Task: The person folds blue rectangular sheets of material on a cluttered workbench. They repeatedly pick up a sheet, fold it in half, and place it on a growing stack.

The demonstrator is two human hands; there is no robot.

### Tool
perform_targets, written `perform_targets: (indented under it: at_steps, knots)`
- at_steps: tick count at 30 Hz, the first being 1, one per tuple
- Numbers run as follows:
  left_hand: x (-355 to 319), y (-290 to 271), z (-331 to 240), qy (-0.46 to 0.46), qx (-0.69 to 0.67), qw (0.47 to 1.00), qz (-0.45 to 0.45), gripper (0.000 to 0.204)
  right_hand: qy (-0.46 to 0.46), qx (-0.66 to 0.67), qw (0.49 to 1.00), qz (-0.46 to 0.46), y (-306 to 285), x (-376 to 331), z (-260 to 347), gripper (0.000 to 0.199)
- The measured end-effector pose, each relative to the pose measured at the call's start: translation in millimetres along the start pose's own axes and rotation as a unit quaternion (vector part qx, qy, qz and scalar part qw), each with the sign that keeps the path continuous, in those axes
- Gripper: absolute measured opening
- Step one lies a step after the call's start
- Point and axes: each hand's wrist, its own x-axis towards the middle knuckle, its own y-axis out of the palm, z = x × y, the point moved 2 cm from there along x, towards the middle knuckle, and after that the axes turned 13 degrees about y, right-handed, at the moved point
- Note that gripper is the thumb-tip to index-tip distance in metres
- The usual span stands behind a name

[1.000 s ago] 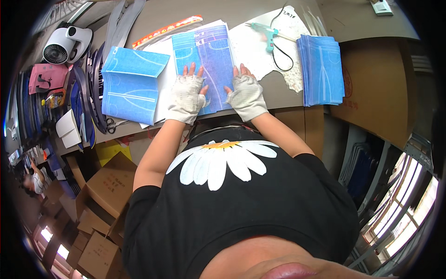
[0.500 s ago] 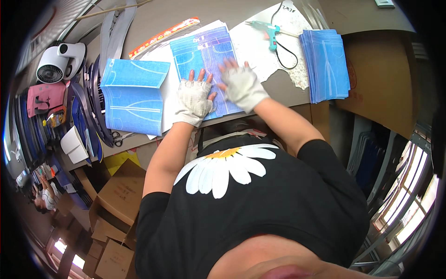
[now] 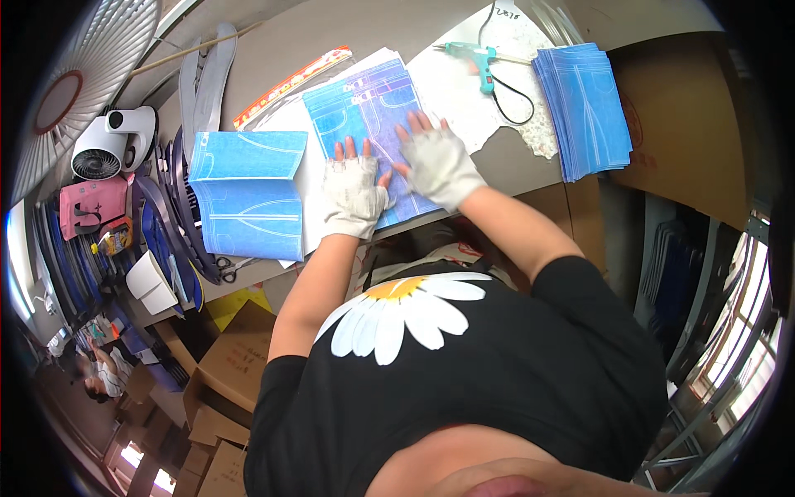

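So the blue denim-print sheet [image 3: 368,124] is lying flat on the worktable [image 3: 348,33], right in front of the person, sitting on a white sheet [image 3: 310,178]. Both gloved hands are pressed down on its near half: left hand [image 3: 354,195] palm-flat near the lower left corner, right hand [image 3: 437,161] with fingers spread across the middle. Nothing is pinched or grasped; both hands are open and just bearing down on the paper.

What could go sideways, as I see it: only the near half is pinned, so the far edge is free. If one palm slides harder than the other, I'd guess the sheet skews on that slick white sheet underneath or picks up a crease. Fabric gloves probably don't give much feel for that either.

Just to the left there's a folded blue piece [image 3: 247,195] standing half open, and its edge is close to the left hand, so a wide elbow move could knock it over. The teal glue gun [image 3: 476,60] lies beyond the right hand with its black cord [image 3: 513,95] looping near the sheet; a snag on that could drag the gun onto the paper. The stack of blue sheets [image 3: 584,103] sits by the table edge on the right, and a bump might spill it.
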Motion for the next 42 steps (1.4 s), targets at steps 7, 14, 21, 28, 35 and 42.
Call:
perform_targets:
  at_steps: [7,14,21,28,35,42]
  knots:
    - [102,2,61,-0.026,0.091,0.995,0.001,0.073,0.007,-0.02,1.0,0.016,12,-17,-4,0.072]
    - [100,4,62,0.027,0.088,0.993,-0.07,0.071,0.008,-0.023,1.0,-0.013,24,-21,-5,0.069]
    - [-66,6,-13,0.028,-0.002,0.998,0.063,0.081,0.021,-0.006,0.999,-0.045,17,10,-5,0.065]
    - [-82,4,-20,0.028,-0.008,0.995,0.099,0.085,0.083,0.149,0.984,0.056,-26,147,7,0.082]
    - [-57,17,-11,-0.084,0.028,0.996,0.027,0.084,-0.034,0.039,0.996,-0.07,4,40,8,0.066]
    - [-11,7,-8,-0.23,-0.223,0.933,-0.163,0.088,-0.052,0.07,0.994,0.061,5,-122,-10,0.071]
